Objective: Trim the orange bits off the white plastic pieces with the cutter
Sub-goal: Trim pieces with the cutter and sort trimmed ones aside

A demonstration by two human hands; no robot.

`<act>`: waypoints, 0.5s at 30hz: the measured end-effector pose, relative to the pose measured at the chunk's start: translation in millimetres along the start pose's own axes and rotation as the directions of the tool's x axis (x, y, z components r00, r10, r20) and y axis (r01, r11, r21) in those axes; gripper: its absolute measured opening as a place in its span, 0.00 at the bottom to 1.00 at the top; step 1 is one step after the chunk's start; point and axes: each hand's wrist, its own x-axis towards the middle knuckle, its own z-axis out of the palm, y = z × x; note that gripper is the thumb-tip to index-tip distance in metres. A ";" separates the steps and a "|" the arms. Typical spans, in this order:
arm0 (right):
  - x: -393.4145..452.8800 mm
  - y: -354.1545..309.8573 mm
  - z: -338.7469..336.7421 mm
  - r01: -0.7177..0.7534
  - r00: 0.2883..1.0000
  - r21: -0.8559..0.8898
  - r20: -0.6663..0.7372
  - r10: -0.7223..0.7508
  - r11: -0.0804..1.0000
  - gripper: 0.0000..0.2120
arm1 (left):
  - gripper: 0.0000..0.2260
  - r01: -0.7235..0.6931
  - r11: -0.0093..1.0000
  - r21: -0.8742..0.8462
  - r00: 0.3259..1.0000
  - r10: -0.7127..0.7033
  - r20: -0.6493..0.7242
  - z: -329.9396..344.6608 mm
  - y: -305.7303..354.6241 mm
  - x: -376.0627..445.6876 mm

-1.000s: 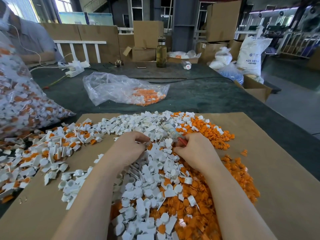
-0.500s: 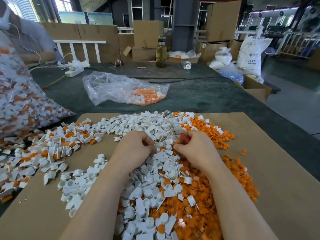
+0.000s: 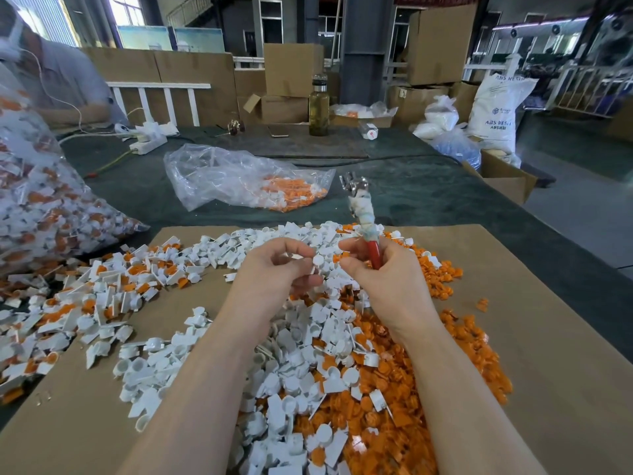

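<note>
1. Pinching a white plastic piece [image 3: 317, 265] above the pile, the left hand [image 3: 274, 272] curls its fingers round it, apparently presenting it to the tool.
2. Right hand [image 3: 380, 272] clenches the red handle of the cutter [image 3: 363, 214]; the head points up and away, clear of the piece.
3. Trimmed orange bits [image 3: 428, 354] lie heaped on the cardboard sheet [image 3: 548, 371].
4. White sack [image 3: 496, 111] reads "ABS".
</note>
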 end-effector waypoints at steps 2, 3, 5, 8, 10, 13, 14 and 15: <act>0.1 1.0 0.4 0.004 0.999 0.024 -0.033 -0.003 1.000 0.06 | 0.07 0.029 0.998 -0.064 1.000 -0.029 0.005 0.0 1.2 0.2; 0.3 1.2 0.2 0.007 0.999 0.031 -0.047 -0.005 0.999 0.06 | 0.06 0.047 0.994 -0.098 0.999 -0.045 0.020 -0.4 1.8 0.6; 0.5 1.0 -0.1 0.020 0.997 0.044 -0.070 -0.017 0.999 0.07 | 0.07 0.071 0.986 -0.149 0.996 -0.061 0.069 -1.2 3.3 -0.2; 0.3 -1.1 -0.8 0.061 0.996 0.077 -0.076 -0.055 0.995 0.07 | 0.09 0.050 0.978 -0.201 0.997 -0.037 0.071 0.0 4.8 -1.0; -0.4 -1.9 0.1 0.086 0.994 0.077 -0.070 -0.081 0.993 0.07 | 0.05 0.027 0.980 -0.196 1.000 -0.026 0.005 1.8 5.0 -1.1; -1.9 -3.2 2.2 0.109 0.991 0.061 -0.082 -0.104 0.992 0.06 | 0.02 0.011 0.990 -0.141 0.998 -0.020 -0.065 4.5 5.1 -1.1; -2.1 -3.6 2.9 0.113 0.990 0.055 -0.091 -0.108 0.992 0.06 | 0.02 0.007 0.991 -0.134 0.996 -0.018 -0.082 4.7 5.3 -1.2; -2.3 -4.4 3.6 0.118 0.989 0.049 -0.101 -0.112 0.992 0.06 | 0.03 0.004 0.991 -0.136 0.995 -0.017 -0.095 5.1 5.9 -1.4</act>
